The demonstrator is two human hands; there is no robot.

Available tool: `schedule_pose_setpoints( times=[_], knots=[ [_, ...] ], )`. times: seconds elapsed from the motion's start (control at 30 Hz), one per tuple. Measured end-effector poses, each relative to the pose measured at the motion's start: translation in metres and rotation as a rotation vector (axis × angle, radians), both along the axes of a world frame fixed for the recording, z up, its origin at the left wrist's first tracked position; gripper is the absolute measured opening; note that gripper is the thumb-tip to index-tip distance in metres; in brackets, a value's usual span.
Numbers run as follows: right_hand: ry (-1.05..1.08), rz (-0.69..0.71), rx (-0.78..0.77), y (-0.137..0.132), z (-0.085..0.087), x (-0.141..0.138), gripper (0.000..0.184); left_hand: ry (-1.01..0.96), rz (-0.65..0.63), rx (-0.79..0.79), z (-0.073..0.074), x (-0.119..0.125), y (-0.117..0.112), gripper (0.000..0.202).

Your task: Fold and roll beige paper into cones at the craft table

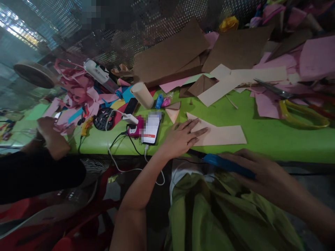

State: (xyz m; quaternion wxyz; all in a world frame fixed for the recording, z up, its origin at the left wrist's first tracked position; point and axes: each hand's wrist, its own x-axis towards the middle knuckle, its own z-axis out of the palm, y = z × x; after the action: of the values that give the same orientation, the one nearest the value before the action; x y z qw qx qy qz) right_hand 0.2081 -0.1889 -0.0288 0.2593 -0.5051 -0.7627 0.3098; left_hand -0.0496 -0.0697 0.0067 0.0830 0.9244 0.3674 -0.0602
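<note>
Readable text: none, on anything in view
Phone screen: lit, lying face up on the green worktop; covered by pixelation over much of its left side, too small and faint to read elsewhere
Red bar: set low on the phone screen, crossed by paler marks; too small to make out as letters or numbers
White cylinder: leaning towards the back of the worktop, marked with small dark patches along its side; too blurred to read
White plug and magenta block: too small to tell any markings
</note>
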Motion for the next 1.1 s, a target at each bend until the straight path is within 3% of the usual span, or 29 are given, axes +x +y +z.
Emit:
schedule_pose_setpoints(
  times=[0.13, 0.27, 0.33, 0.47, 0.63, 0.77, 0.87, 0.97, 1.1],
  knots=[
    [0.028, -0.009, -0.055, -0.002, 0.005, 0.019, 0.040, -0.040, 0.007, -0.024, -0.001, 0.000, 0.003, 0.053],
    [-0.018, -0.140, 0.078, 0.019, 0.021, 0.041, 0.042, -0.106, 0.038, -0.051, -0.001, 0.001, 0.006, 0.055],
    [-0.085, -0.207, 0.207, 0.044, 0.030, 0.044, 0.042, -0.134, 0.051, -0.066, 0.002, 0.003, 0.008, 0.053],
    [-0.249, -0.206, 0.317, 0.108, 0.036, 0.033, 0.045, -0.155, 0.051, -0.095, 0.010, 0.006, 0.012, 0.055],
    [-0.362, -0.191, 0.339, 0.182, 0.026, 0.003, 0.044, -0.165, 0.056, -0.178, 0.017, 0.010, 0.021, 0.051],
    [-0.446, -0.204, 0.269, 0.219, 0.027, -0.022, 0.048, -0.188, 0.057, -0.245, 0.019, 0.012, 0.028, 0.030],
    [-0.473, -0.214, 0.318, 0.225, 0.031, -0.027, 0.047, -0.213, 0.074, -0.259, 0.019, 0.013, 0.027, 0.017],
    [-0.349, -0.145, 0.350, 0.211, 0.032, -0.020, 0.038, -0.282, 0.151, -0.281, 0.018, 0.012, 0.022, 0.017],
    [-0.140, 0.047, 0.116, 0.178, 0.033, -0.003, 0.028, -0.439, 0.214, -0.387, 0.018, 0.006, 0.019, 0.023]
  ],
)
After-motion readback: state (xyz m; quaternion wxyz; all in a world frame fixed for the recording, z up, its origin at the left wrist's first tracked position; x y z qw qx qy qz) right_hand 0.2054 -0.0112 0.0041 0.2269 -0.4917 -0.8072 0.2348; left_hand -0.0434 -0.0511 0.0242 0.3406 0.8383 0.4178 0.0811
